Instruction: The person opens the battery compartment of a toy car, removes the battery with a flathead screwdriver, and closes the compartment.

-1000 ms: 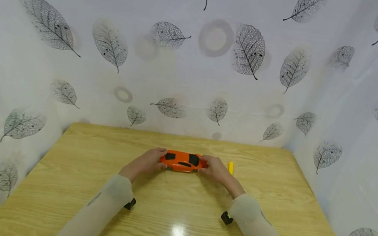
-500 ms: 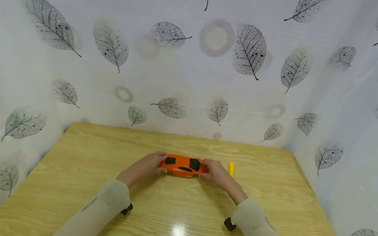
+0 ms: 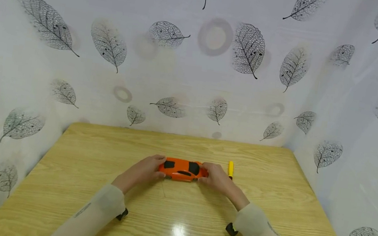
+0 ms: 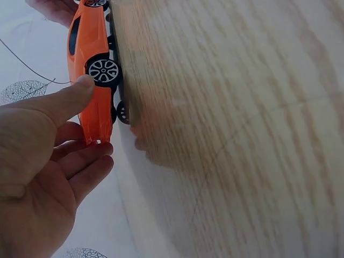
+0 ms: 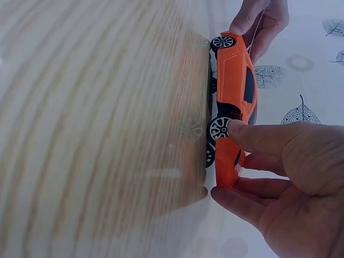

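Observation:
An orange toy car [image 3: 179, 169] with black windows lies sideways across the head view, between my two hands. My left hand [image 3: 142, 172] grips its left end, the thumb by a wheel [image 4: 103, 71] and the fingers around the bumper in the left wrist view. The other end is held by my right hand [image 3: 218, 179], whose thumb presses beside a wheel [image 5: 220, 129] in the right wrist view. A thin wire [image 4: 31, 69] trails from the car. The wheels are close to the tabletop; whether they touch it I cannot tell.
A yellow stick-shaped thing [image 3: 230, 168] with a dark lower end lies just beyond my right hand, partly hidden. The wooden table [image 3: 176, 209] meets a leaf-patterned white sheet [image 3: 188, 73] at the back and both sides. Dark wrist devices [image 3: 231, 229] hang under the sleeves.
Both hands have drawn the toy car a short way toward me, keeping hold of its ends. More of the yellow thing, including its dark end, now shows.

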Action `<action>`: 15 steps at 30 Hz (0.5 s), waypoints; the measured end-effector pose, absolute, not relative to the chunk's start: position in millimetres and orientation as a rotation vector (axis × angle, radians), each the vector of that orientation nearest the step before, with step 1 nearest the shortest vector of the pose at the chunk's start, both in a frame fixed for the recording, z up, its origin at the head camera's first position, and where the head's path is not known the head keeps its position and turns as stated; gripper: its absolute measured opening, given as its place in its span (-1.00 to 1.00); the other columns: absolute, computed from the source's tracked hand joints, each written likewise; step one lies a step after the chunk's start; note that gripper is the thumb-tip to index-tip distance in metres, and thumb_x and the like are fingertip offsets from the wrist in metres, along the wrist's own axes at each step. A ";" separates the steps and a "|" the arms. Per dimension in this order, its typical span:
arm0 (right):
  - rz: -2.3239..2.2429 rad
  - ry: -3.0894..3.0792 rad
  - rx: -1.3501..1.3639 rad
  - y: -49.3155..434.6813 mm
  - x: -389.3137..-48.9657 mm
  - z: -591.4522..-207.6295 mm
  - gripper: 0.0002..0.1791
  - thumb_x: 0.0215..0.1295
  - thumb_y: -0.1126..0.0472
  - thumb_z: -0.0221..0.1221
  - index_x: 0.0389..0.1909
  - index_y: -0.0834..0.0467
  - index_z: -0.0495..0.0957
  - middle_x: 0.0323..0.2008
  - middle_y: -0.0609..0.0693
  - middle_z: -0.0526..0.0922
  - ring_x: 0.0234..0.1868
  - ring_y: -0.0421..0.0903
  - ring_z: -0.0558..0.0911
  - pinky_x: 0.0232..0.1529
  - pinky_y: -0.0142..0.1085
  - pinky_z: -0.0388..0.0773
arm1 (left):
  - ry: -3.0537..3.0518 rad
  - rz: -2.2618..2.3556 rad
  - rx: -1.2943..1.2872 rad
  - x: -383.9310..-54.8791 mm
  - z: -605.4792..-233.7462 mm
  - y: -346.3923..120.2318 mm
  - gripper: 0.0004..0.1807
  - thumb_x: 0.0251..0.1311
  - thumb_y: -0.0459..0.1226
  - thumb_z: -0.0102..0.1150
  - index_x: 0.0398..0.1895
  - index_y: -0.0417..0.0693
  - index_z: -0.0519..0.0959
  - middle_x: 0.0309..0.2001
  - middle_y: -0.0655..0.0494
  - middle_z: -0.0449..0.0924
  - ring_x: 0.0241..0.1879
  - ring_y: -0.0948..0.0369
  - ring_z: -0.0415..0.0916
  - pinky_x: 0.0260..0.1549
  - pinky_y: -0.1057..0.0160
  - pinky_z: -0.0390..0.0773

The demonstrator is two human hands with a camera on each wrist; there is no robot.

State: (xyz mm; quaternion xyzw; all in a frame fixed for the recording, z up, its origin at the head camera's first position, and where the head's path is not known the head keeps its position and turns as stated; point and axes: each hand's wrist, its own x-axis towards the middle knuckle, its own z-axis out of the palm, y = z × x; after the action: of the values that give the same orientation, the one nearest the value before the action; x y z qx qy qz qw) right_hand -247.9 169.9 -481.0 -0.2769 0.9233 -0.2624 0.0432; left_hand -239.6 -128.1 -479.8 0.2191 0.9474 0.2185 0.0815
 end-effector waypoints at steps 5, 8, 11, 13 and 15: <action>-0.787 2.833 -0.856 170.8 -241.9 -481.5 -0.54 0.22 0.32 0.45 0.13 0.34 0.64 -0.06 0.15 0.73 -0.25 -0.13 0.55 -0.23 -0.25 0.56 | 2.829 0.633 0.662 -235.1 -479.4 -129.0 -0.27 0.36 -0.11 0.35 0.47 -0.31 0.37 0.47 -0.18 0.34 0.45 -0.13 0.29 0.43 -0.10 0.29; -0.793 2.824 -0.847 170.8 -238.0 -480.9 -0.54 0.23 0.31 0.45 0.15 0.33 0.63 -0.05 0.14 0.72 -0.26 -0.15 0.54 -0.24 -0.27 0.54 | 2.824 0.637 0.663 -231.4 -478.3 -129.2 -0.26 0.35 -0.11 0.36 0.46 -0.32 0.38 0.46 -0.18 0.36 0.44 -0.13 0.29 0.43 -0.10 0.29; -0.800 2.824 -0.858 170.9 -234.7 -480.6 -0.53 0.22 0.31 0.46 0.15 0.33 0.63 -0.06 0.13 0.73 -0.27 -0.15 0.55 -0.26 -0.28 0.54 | 2.827 0.642 0.666 -227.4 -477.8 -129.5 -0.26 0.34 -0.10 0.37 0.46 -0.32 0.39 0.45 -0.20 0.37 0.43 -0.14 0.31 0.42 -0.12 0.31; -0.802 2.830 -0.876 170.9 -232.7 -480.3 -0.54 0.21 0.32 0.47 0.13 0.33 0.64 -0.07 0.13 0.73 -0.26 -0.14 0.57 -0.27 -0.27 0.55 | 2.833 0.638 0.665 -224.7 -478.3 -130.2 -0.25 0.34 -0.09 0.37 0.46 -0.31 0.40 0.45 -0.19 0.37 0.43 -0.14 0.32 0.41 -0.11 0.32; -0.792 2.836 -0.890 171.0 -230.7 -480.4 -0.55 0.20 0.32 0.48 0.10 0.33 0.65 -0.10 0.12 0.72 -0.26 -0.14 0.58 -0.26 -0.26 0.57 | 2.841 0.642 0.672 -222.4 -479.3 -131.3 -0.26 0.34 -0.09 0.37 0.45 -0.31 0.40 0.45 -0.19 0.38 0.42 -0.14 0.33 0.41 -0.11 0.33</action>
State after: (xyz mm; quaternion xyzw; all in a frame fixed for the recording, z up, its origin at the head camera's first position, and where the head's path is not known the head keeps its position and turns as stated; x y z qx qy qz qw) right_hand -230.7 171.0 -480.4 -0.2893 0.9214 -0.2572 0.0329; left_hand -222.4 -131.3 -479.3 0.2241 0.9477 0.2142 0.0761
